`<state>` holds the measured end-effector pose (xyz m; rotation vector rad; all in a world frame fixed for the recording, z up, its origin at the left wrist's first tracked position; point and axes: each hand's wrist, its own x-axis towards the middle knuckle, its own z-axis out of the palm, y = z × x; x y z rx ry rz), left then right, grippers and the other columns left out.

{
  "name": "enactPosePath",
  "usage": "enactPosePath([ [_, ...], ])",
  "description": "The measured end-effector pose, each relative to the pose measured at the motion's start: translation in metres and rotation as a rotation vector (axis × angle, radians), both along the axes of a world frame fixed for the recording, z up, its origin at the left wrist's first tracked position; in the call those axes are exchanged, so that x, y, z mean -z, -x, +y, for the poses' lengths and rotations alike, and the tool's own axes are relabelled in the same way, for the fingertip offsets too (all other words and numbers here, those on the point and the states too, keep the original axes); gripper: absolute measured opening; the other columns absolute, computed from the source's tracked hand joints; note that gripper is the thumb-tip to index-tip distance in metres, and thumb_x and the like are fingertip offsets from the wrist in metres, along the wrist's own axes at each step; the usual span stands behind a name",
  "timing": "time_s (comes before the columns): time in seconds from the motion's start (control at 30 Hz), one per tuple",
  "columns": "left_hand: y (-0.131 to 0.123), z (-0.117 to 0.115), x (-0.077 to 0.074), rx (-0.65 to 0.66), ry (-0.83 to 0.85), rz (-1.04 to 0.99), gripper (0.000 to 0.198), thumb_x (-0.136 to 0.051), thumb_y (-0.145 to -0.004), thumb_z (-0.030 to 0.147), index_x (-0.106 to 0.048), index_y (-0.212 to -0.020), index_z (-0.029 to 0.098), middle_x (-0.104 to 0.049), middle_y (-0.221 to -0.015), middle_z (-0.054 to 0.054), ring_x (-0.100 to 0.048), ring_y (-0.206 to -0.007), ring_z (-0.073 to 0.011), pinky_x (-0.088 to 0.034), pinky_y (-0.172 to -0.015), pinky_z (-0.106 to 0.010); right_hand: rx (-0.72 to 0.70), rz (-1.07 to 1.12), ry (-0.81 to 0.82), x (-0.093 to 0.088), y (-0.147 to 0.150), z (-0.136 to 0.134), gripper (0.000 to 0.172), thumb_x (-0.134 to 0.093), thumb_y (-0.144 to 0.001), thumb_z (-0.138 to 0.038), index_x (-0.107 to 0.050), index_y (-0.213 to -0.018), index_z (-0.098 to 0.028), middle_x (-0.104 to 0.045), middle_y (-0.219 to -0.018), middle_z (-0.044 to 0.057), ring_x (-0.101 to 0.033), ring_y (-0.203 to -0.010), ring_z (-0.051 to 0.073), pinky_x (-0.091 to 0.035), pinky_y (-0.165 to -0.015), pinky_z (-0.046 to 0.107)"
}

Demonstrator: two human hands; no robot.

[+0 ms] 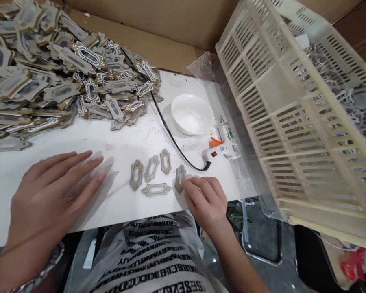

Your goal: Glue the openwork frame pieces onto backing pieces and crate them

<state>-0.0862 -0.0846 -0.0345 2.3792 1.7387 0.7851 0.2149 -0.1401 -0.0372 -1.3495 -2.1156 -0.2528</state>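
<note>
Several small flat ornate frame pieces point(152, 176) lie face down near the front of the white table point(116, 138). My right hand point(205, 200) rests at the table's front edge, its fingertips pressed on the rightmost frame piece point(179, 177). To the left, my left hand point(53, 189) lies flat on the table with fingers stretched out and holds nothing. A big heap of the same frame pieces point(49, 69) covers the far left of the table.
A white bowl point(192, 114) stands behind the pieces. A white hot-glue gun point(222, 148) lies to its right, its black cord point(167, 130) running back across the table. A large cream slotted plastic crate point(299, 106) fills the right side. Cardboard walls point(158, 20) stand behind.
</note>
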Motion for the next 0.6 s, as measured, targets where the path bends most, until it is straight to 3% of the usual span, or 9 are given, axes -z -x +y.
enactPosePath([
  [0.13,0.013,0.0,0.004,0.1,0.04,0.129,0.048,-0.055,-0.096,0.049,-0.052,-0.143,0.037,-0.044,-0.162,-0.007,-0.039,-0.149,-0.036,-0.028,-0.122,-0.06,-0.006,-0.01,0.025,-0.001,0.0,0.001,0.018,-0.061,-0.094,-0.006,-0.069,-0.103,-0.019,-0.075,-0.086,0.007,-0.061,-0.077,0.02,-0.053,-0.073,0.034],
  [0.23,0.024,0.0,0.008,0.198,0.077,0.262,0.054,-0.048,-0.099,0.054,-0.042,-0.151,0.038,-0.026,-0.17,-0.009,-0.026,-0.155,-0.0397,-0.015,-0.121,-0.07,-0.008,0.005,0.058,-0.001,-0.003,0.0,0.017,-0.062,-0.094,-0.008,-0.069,-0.104,-0.021,-0.077,-0.087,0.005,-0.062,-0.077,0.02,-0.053,-0.074,0.034],
  [0.33,0.029,0.003,0.008,0.255,0.113,0.323,0.056,-0.037,-0.101,0.06,-0.046,-0.149,0.031,-0.028,-0.168,-0.016,-0.027,-0.154,-0.041,-0.015,-0.119,-0.073,-0.018,0.066,0.091,-0.001,-0.006,-0.001,0.017,-0.063,-0.094,-0.008,-0.07,-0.105,-0.02,-0.078,-0.088,0.005,-0.063,-0.078,0.02,-0.054,-0.074,0.034],
  [0.43,0.023,0.011,0.005,0.21,0.147,0.323,0.073,-0.023,-0.098,0.073,-0.05,-0.146,0.024,-0.032,-0.166,-0.021,-0.028,-0.154,-0.0417,-0.014,-0.118,-0.074,-0.019,0.14,0.136,-0.001,-0.006,-0.002,0.02,-0.063,-0.093,-0.008,-0.071,-0.106,-0.021,-0.079,-0.091,0.006,-0.064,-0.08,0.02,-0.056,-0.074,0.035],
  [0.6,0.008,0.024,-0.001,0.243,0.193,0.319,0.085,-0.015,-0.092,0.083,-0.054,-0.143,0.026,-0.039,-0.163,-0.018,-0.037,-0.15,-0.0389,-0.015,-0.12,-0.071,-0.01,0.221,0.125,-0.003,-0.007,-0.001,0.019,-0.064,-0.092,-0.008,-0.071,-0.104,-0.021,-0.078,-0.091,0.006,-0.065,-0.082,0.02,-0.057,-0.073,0.035],
])
